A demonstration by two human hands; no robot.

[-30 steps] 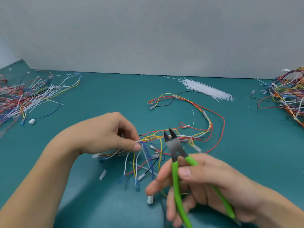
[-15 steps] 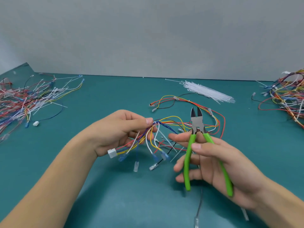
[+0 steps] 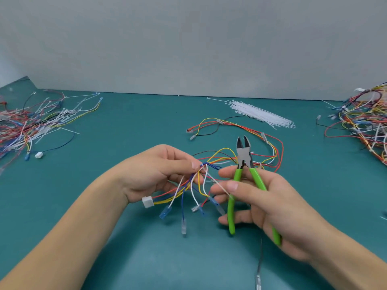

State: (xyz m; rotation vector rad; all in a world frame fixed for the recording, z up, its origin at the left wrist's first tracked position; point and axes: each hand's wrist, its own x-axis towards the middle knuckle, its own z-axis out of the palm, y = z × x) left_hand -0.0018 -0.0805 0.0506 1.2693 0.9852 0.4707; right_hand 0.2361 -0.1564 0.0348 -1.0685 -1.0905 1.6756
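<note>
The grip of the left hand (image 3: 159,170) pinches the bunch of colored wires (image 3: 189,186), up above the teal worktop (image 3: 136,126). The right hand (image 3: 270,206) wraps its grip round the green wire cutters (image 3: 244,155), tips apart and pointing up, just beside the wires.

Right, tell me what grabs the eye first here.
Dead centre, the right hand holds green-handled cutters, blades up and parted. Beside it the left hand pinches a bundle of coloured wires, its connectors dangling. A tangled wire heap sits far left on the teal table, another heap far right.
</note>
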